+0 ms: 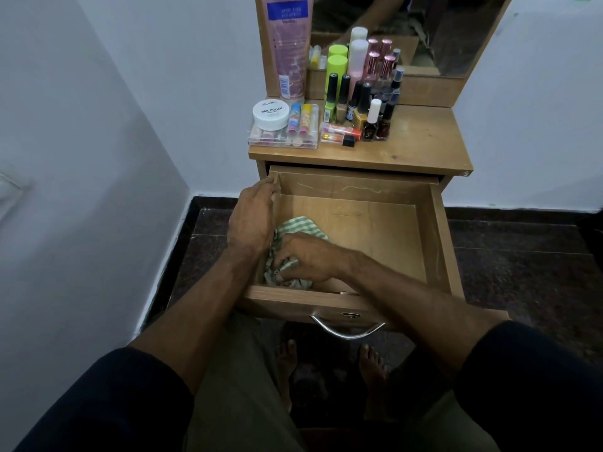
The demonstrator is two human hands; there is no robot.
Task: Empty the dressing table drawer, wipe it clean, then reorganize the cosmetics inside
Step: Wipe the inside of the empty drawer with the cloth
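- The wooden drawer (375, 230) is pulled out, bare except for a green checked cloth (301, 225) in its front left corner.
- The right hand (310, 256) has its fingers bunched on the cloth.
- The left hand (253, 220) rests on the drawer's left wall, fingers seemingly together.
- Cosmetics (359, 102) crowd the tabletop (424, 141).

Mirror (424, 31) stands w/ white wall (114, 93) to its left & more white to its right. Below it, dark speckled floor (522, 272) w/ black skirting (215, 203) along the wall base.
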